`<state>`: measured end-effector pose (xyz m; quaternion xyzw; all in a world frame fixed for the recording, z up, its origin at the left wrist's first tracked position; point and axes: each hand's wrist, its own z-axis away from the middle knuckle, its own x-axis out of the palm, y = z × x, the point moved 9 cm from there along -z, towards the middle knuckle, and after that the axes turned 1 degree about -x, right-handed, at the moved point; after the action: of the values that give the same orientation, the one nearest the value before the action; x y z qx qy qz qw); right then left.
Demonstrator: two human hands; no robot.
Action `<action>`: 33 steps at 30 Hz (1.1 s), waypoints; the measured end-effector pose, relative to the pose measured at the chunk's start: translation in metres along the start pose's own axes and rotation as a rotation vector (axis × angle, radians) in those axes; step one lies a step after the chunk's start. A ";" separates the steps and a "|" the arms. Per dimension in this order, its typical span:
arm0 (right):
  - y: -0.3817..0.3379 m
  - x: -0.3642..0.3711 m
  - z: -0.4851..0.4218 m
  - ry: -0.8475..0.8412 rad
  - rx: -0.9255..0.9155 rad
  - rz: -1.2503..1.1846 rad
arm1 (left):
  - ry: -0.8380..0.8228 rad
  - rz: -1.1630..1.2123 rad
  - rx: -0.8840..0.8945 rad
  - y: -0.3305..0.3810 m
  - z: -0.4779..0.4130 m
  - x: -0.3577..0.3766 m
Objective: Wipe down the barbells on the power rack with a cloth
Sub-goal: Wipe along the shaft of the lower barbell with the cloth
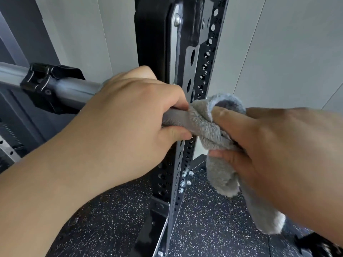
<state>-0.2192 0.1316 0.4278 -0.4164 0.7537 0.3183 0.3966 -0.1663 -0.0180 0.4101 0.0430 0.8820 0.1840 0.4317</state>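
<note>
Wiping under way, mid-task by the look of it.

- Barbell (174, 119) lies across the power rack upright (202, 62), roughly level. Its smooth sleeve runs off to the left, with a black collar (50, 84) clamped on it.
- Cloth (207, 123), grey and fluffy, is wrapped over the knurled shaft just right of the upright. A loose tail hangs toward the speckled floor (204, 210).
- Progress: the cloth is in contact with the bar, so a stroke is in hand. The metal shows no clear difference between wiped and unwiped parts, so I cannot tell how much of this bar is done. Judged left to do: the rest of the shaft to the right (out of view), the sleeve and the collar area. Only one barbell is in view; any others cannot be assessed.

Hands:
- Left hand (130, 112) is closed round the shaft, knuckles up and thumb underneath, right beside the cloth. It appears to steady the bar. The forearm comes in from the lower left.
- Right hand (274, 145) is clenched on the cloth, pressing it round the bar, with fingers over the top and thumb below among the folds. The wrist enters from the right.
- The two hands sit close together, with the cloth's edge touching the left hand's fingers.
</note>
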 end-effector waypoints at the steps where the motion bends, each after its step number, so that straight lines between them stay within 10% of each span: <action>1: 0.007 -0.007 -0.004 0.036 0.035 -0.005 | -0.006 0.000 0.019 0.008 -0.001 -0.005; 6: 0.001 -0.014 0.008 0.055 -0.008 -0.021 | -0.004 -0.283 0.152 0.031 0.000 -0.023; 33: 0.013 -0.014 0.034 0.055 -0.010 0.207 | -0.079 -0.229 0.114 0.033 0.000 -0.017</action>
<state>-0.2143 0.1705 0.4254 -0.3466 0.8017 0.3498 0.3388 -0.1588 0.0085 0.4343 -0.0265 0.8724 0.0812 0.4813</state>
